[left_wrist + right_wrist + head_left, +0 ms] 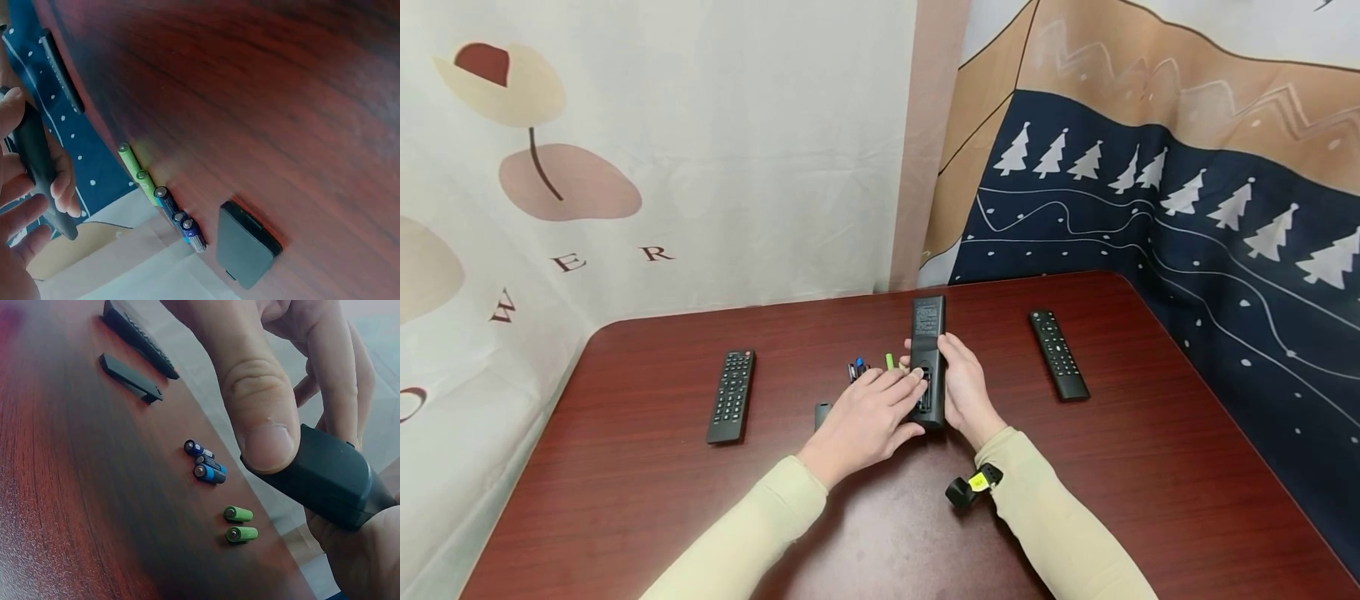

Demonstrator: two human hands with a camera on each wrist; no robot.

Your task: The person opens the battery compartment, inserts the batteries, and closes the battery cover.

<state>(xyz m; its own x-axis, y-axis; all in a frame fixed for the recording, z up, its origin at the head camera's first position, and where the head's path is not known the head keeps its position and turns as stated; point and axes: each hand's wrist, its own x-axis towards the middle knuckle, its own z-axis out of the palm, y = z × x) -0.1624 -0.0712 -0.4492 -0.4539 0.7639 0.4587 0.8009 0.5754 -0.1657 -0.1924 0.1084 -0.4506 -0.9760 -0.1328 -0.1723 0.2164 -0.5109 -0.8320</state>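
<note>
A black remote control [928, 325] is held back side up, its battery compartment uncovered near the lower end. My right hand [966, 387] grips it from the right, fingers wrapped round its far side. From the left, my left hand [872, 412] reaches over with fairly straight fingers, fingertips at the compartment. In the right wrist view the left thumb [269, 444] lies against the end of the remote. What is inside the compartment is mostly hidden. Beside the left hand, a loose black battery cover [247, 244] lies on the table.
Behind the left hand lie two green batteries [240, 534] and several blue ones [209, 474] on the table [647, 517]. One more remote [732, 396] lies at the left and another remote [1058, 354] at the right. Printed curtains [760, 167] hang behind the table.
</note>
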